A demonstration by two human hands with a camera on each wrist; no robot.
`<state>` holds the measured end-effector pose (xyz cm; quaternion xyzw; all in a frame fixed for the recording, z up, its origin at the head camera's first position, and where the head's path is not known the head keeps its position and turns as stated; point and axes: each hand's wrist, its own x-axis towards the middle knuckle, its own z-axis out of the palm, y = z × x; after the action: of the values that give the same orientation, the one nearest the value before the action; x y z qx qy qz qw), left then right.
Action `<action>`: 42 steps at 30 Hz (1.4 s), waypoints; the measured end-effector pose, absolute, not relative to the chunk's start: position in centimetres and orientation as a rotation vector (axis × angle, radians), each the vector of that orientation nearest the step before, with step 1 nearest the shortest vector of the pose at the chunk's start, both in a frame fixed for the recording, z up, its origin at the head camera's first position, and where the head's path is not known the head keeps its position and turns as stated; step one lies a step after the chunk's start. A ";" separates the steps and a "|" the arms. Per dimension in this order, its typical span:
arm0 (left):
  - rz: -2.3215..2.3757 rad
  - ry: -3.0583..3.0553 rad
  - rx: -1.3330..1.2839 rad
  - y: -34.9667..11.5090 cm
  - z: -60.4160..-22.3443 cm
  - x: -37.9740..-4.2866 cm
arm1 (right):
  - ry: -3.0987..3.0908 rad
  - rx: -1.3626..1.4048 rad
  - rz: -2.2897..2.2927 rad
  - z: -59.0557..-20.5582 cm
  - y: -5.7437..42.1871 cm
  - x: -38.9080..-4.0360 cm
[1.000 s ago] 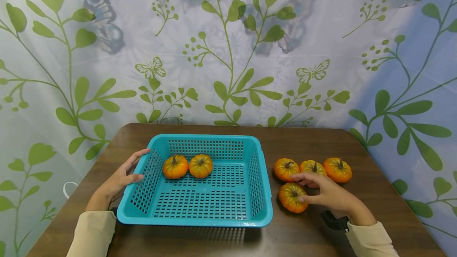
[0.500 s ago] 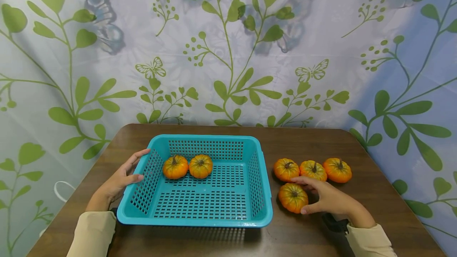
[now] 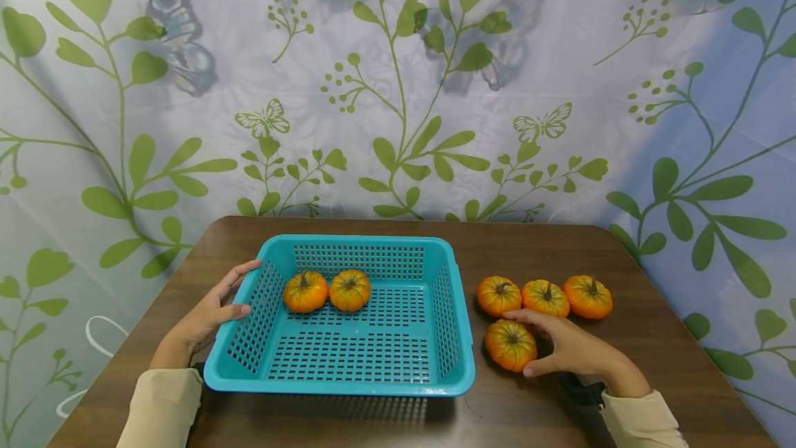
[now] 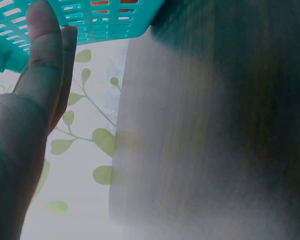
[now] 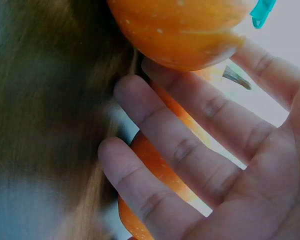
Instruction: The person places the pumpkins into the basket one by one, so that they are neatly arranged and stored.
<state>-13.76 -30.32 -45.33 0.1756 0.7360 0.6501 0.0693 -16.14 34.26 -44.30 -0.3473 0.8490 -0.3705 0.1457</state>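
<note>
My left hand (image 3: 202,320) rests against the left side of a turquoise perforated plastic basket (image 3: 348,387). In the left wrist view, its extended fingers touch the basket's outer wall (image 4: 107,25). Two small orange pumpkins, a left one (image 3: 305,292) and a right one (image 3: 349,290), sit side by side inside the basket. Right of the basket, my right hand (image 3: 575,344) is spread around the right side of the front pumpkin (image 3: 510,345), which stands on the table. The right wrist view shows its extended fingers close beneath that pumpkin (image 5: 185,30); whether all touch it, I cannot tell.
Behind the right hand, three more pumpkins stand in a row: a left one (image 3: 499,296), a middle one (image 3: 546,297) and a right one (image 3: 588,296). The brown wooden table (image 3: 528,244) ends at a leaf-patterned curtain (image 3: 398,88). A white cord (image 3: 99,341) hangs at left.
My right hand has shifted slightly, its thumb moving off the front pumpkin to its lower right side. Left hand, basket and pumpkins have kept their places.
</note>
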 end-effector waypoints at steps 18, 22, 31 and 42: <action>1.972 2.187 0.538 -30.4 -45.5 -13.6 | 2.498 -1.067 -1.035 -43.3 34.4 -16.0; 1.969 2.195 0.544 -30.5 -45.5 -13.6 | 2.501 -1.093 -1.048 -42.9 34.4 -16.1; 1.975 2.178 0.553 -30.4 -45.4 -13.7 | 2.512 -1.062 -1.048 -41.5 33.8 -16.3; 1.975 2.175 0.525 -30.3 -45.3 -13.8 | 2.509 -1.009 -1.103 -40.0 32.4 -16.5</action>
<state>-13.79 -30.28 -45.27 0.1752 0.7266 0.6597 0.0785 -16.51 32.38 -40.03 -0.3433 0.8539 -0.3752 0.1105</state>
